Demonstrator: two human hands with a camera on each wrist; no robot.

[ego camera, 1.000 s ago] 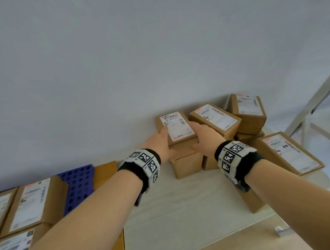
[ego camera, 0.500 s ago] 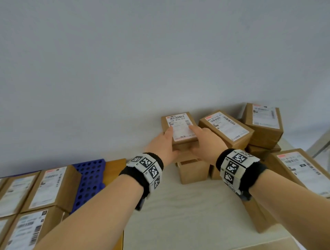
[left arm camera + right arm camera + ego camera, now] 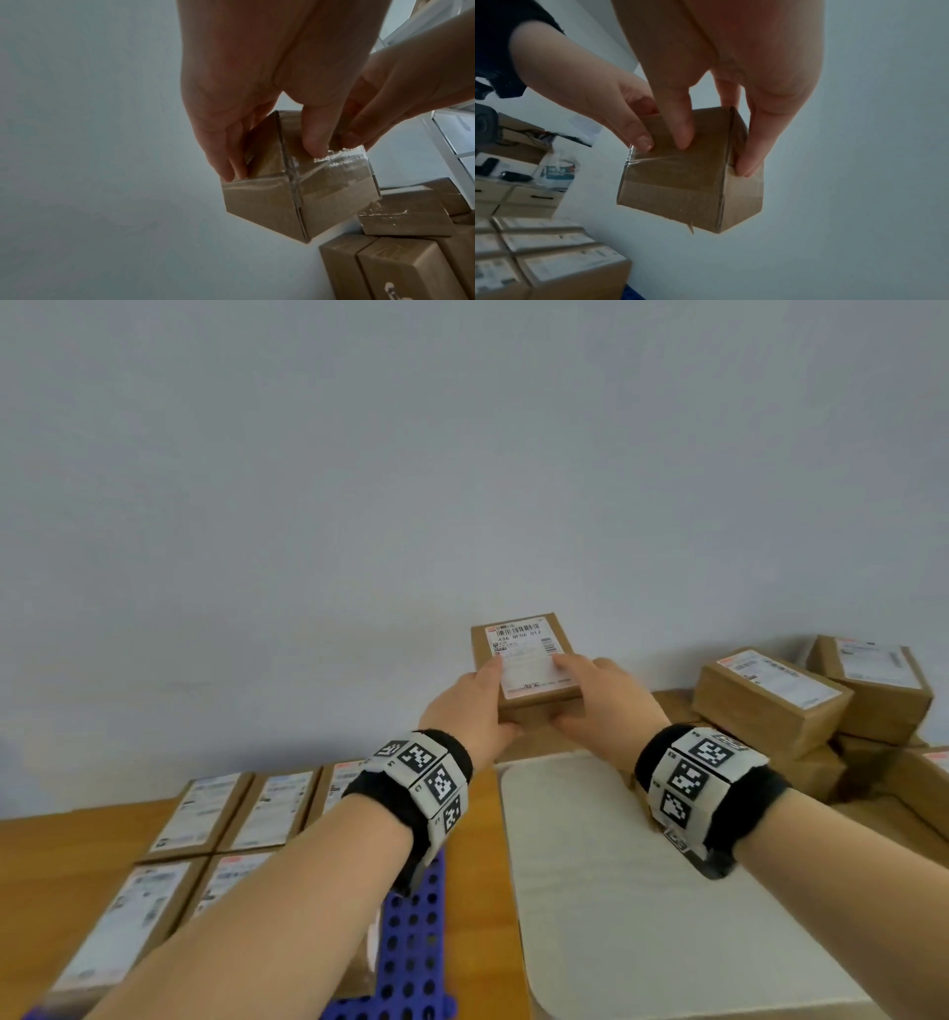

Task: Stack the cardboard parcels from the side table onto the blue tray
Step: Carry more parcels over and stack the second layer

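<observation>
Both hands hold one small cardboard parcel (image 3: pixel 524 660) with a white shipping label in the air above the far left corner of the white side table (image 3: pixel 642 891). My left hand (image 3: pixel 470 711) grips its left side, my right hand (image 3: pixel 598 706) its right side, thumbs on the label. From below, the left wrist view shows the parcel (image 3: pixel 295 194) with taped seams, and the right wrist view shows the parcel (image 3: pixel 690 180) pinched between fingers. The blue perforated tray (image 3: pixel 411 942) lies lower left, with several labelled parcels (image 3: pixel 231 814) lying flat on it.
More parcels (image 3: pixel 770 706) are piled at the right back of the side table, some stacked two high. A wooden table top (image 3: pixel 46 865) carries the tray. A plain grey wall stands close behind everything.
The parcel has been lifted off the box it sat on and carried up and to the left, away from the pile. The head view has swung left, bringing the tray's parcels into sight.
</observation>
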